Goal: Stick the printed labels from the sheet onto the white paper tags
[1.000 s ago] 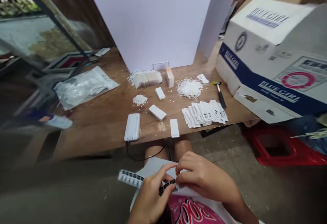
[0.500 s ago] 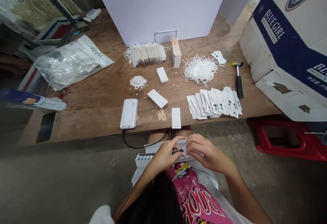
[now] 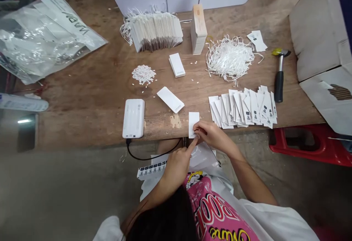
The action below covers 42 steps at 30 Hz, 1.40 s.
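Observation:
A small white card [image 3: 193,119] lies at the table's front edge. Over its lower right part, my right hand [image 3: 213,135] has thumb and fingers pinched together; whatever is between them is too small to make out. My left hand [image 3: 178,162] reaches up from my lap with the index finger stretched out to the card's lower edge, touching or nearly touching the right fingertips. Its other fingers are partly hidden. A strip of black-and-white stickers [image 3: 152,169] lies across my lap, left of that hand.
Nearby are a stack of cards [image 3: 170,99], a power bank [image 3: 133,118] with a cable, a fanned pile of tags [image 3: 243,108], white strings [image 3: 230,58], small white pieces [image 3: 143,74], and a hammer [image 3: 279,81]. A carton [image 3: 319,32] and a red stool [image 3: 299,144] flank the right side.
Both hands have moved up from the sticker strip on my lap to the card at the table edge. The view has shifted closer to the table.

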Each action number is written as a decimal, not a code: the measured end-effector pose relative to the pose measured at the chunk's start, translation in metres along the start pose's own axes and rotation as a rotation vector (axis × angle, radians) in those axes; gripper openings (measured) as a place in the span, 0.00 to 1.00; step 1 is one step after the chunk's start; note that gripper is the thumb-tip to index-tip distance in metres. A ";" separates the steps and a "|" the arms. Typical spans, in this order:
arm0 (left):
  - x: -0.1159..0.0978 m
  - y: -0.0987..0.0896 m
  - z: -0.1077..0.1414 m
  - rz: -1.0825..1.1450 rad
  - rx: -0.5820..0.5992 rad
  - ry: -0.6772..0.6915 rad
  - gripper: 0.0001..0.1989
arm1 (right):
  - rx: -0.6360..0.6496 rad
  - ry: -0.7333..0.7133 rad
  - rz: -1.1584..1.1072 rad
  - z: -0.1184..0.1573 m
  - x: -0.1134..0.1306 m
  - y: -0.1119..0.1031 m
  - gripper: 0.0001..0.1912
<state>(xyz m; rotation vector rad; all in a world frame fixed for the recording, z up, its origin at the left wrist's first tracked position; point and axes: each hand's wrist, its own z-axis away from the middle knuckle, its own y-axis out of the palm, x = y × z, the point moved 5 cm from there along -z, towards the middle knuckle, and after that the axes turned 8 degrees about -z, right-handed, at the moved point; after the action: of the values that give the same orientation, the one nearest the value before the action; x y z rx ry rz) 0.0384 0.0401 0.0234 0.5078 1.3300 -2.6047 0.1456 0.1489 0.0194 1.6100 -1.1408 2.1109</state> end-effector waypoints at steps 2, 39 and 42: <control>0.002 0.001 -0.002 0.012 0.020 -0.008 0.34 | 0.000 0.013 0.001 -0.001 -0.004 0.002 0.07; 0.025 0.005 0.003 0.327 -0.068 -0.191 0.30 | -0.319 -0.349 0.447 0.041 -0.005 0.032 0.13; 0.023 0.003 0.003 0.352 -0.100 -0.175 0.29 | -0.314 -0.359 0.448 0.042 -0.003 0.031 0.13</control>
<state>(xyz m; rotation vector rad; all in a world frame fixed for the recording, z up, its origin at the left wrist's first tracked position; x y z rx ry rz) 0.0178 0.0363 0.0142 0.4409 1.1863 -2.2298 0.1571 0.0991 0.0068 1.7410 -1.9989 1.7740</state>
